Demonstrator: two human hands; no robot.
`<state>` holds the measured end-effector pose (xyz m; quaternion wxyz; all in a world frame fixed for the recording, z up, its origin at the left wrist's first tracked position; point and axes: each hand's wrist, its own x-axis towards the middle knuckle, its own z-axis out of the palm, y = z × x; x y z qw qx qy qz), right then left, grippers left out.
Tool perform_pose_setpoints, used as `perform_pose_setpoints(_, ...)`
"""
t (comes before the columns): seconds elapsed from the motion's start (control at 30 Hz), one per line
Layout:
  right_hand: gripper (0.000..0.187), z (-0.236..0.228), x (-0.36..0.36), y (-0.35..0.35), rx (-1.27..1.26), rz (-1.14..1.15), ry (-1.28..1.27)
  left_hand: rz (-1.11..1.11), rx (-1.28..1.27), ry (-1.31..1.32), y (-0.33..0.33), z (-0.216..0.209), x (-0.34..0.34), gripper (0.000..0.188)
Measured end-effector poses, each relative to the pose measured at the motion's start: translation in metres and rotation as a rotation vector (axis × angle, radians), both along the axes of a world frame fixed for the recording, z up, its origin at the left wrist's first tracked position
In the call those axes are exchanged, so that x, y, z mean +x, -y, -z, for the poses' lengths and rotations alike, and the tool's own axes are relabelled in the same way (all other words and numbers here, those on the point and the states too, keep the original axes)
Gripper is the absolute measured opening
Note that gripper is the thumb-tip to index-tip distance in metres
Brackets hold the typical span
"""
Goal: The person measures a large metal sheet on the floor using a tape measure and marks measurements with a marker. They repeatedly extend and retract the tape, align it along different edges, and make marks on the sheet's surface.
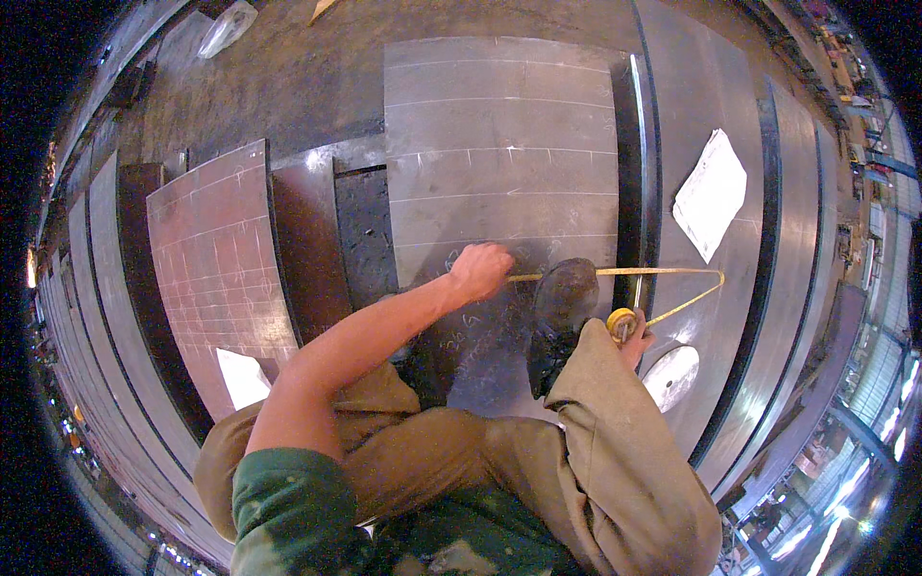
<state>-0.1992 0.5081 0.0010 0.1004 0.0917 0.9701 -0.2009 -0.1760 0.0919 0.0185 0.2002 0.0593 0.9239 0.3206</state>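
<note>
I squat over a dark grey steel plate [499,115] marked with white chalk lines and scribbles. My left hand [483,271] is closed low over the plate; the yellow tape blade [663,271] runs into its fingers. The exact end of the blade is hidden there. Beside my right knee, my right hand [640,344] grips the round yellow case of the tape measure [622,324], partly covered by the knee. Between the hands the blade passes across my dark right shoe [567,288], bends sharply at the right and folds back to the case.
To the left lies a reddish steel plate [216,240] with a chalk grid, and a white sheet [243,379] near its lower edge. On the right-hand plates rest folded white papers [713,197] and a pale oval disc [672,377]. Dark gaps separate the plates.
</note>
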Motion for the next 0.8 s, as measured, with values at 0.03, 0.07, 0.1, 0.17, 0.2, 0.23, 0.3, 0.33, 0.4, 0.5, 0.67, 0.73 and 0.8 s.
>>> perform_pose_setpoints(0.03,0.081,0.001,0.001,-0.003,0.026,-0.017,-0.008,0.015,-0.006,0.016,0.0,-0.004,-0.003,0.011)
perform_pose_setpoints(0.07,0.085,0.002,0.002,-0.007,0.053,-0.034,-0.016,0.031,-0.012,0.031,0.0,-0.008,-0.006,0.011)
perform_pose_setpoints(0.1,0.087,0.004,0.0,-0.011,0.026,0.008,0.017,0.035,-0.019,0.028,0.001,-0.011,-0.009,0.011)
perform_pose_setpoints(0.17,0.091,0.001,-0.006,-0.009,-0.036,0.087,0.084,0.037,-0.04,0.024,0.001,-0.014,-0.013,0.013)
perform_pose_setpoints(0.2,0.091,0.0,-0.004,-0.007,0.004,0.056,0.069,0.04,-0.037,0.036,0.001,-0.016,-0.014,0.013)
perform_pose_setpoints(0.23,0.092,-0.001,0.0,-0.006,0.045,0.024,0.054,0.044,-0.034,0.048,0.0,-0.018,-0.014,0.014)
perform_pose_setpoints(0.3,0.092,-0.001,0.002,-0.006,0.081,-0.027,0.033,0.05,-0.027,0.085,-0.003,-0.017,-0.016,0.015)
perform_pose_setpoints(0.33,0.092,0.001,0.002,-0.007,0.077,-0.047,0.027,0.053,-0.024,0.11,-0.005,-0.015,-0.017,0.015)
perform_pose_setpoints(0.4,0.092,0.002,0.003,-0.016,0.093,-0.057,-0.009,0.062,-0.003,0.141,-0.01,-0.01,-0.026,0.016)
perform_pose_setpoints(0.5,0.094,0.008,0.002,-0.024,0.069,-0.014,-0.043,0.096,0.017,0.142,-0.01,-0.002,-0.037,0.016)
perform_pose_setpoints(0.67,0.099,-0.01,0.0,-0.003,0.069,-0.004,-0.07,0.302,-0.041,0.053,-0.016,0.018,-0.048,0.028)
perform_pose_setpoints(0.73,0.1,-0.007,0.001,-0.01,0.1,-0.025,-0.066,0.333,-0.022,0.036,-0.018,0.019,-0.052,0.024)
perform_pose_setpoints(0.8,0.1,-0.011,0.004,-0.009,0.132,-0.024,-0.037,0.344,-0.011,0.034,-0.021,0.016,-0.051,0.02)
